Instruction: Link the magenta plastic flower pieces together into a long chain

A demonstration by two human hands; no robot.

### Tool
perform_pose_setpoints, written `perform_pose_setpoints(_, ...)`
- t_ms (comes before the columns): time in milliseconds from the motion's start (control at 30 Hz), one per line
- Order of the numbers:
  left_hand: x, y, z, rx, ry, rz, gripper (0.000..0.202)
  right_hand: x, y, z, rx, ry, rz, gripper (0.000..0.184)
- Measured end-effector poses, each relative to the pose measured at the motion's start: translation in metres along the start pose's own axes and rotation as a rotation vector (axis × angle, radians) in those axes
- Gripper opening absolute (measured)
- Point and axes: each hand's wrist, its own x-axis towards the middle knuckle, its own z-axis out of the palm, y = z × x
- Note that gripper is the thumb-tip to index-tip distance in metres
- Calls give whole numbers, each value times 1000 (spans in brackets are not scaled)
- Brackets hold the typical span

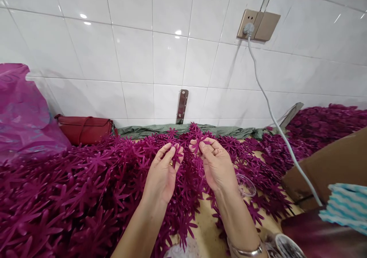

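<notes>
A big heap of magenta star-shaped flower pieces [71, 196] covers the table in front of me. My left hand [163, 173] is raised over the heap, fingers pinched on one magenta flower piece [178, 155]; a ring shows on one finger. My right hand [215, 162] is just beside it, fingers pinched on another magenta flower piece [197, 143]. The two hands are a few centimetres apart. A bangle [246, 250] sits on my right wrist.
A pink plastic bag [23, 112] and a red purse [84, 128] stand at the left by the tiled wall. A grey cable [269, 108] runs from a wall socket [258, 24] down to the right. A cardboard box [332, 166], a striped cloth [346, 204] and small clear cups [246, 185] lie at the right.
</notes>
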Motion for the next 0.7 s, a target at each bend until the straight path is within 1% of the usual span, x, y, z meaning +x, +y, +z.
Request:
perform_pose_setpoints(33,0,-1,0,-7,0,-17,26,-1,0,1,-14,-9,-16,37)
perform_pose_setpoints(100,-2,-1,-1,-1,-13,0,29,-3,-1,2,-49,-24,-49,33)
perform_pose_setpoints(167,-3,1,-2,42,-39,69,27,-5,0,1,-94,-35,-79,30)
perform_pose_setpoints(267,-6,5,-3,182,-73,186,15,-9,0,0,-180,-67,-91,26)
perform_pose_setpoints(333,-8,6,-4,281,-90,234,17,-11,0,1,-260,-89,-88,26)
perform_pose_setpoints(433,-10,6,-4,362,-136,235,25,-14,-2,4,-404,-93,-130,24)
perform_pose_setpoints(533,-10,4,-3,414,-180,233,29,-17,-5,7,-492,-101,-186,21)
perform_pose_setpoints(700,-7,1,-5,564,-182,342,19,-23,-12,10,-677,-107,-236,18)
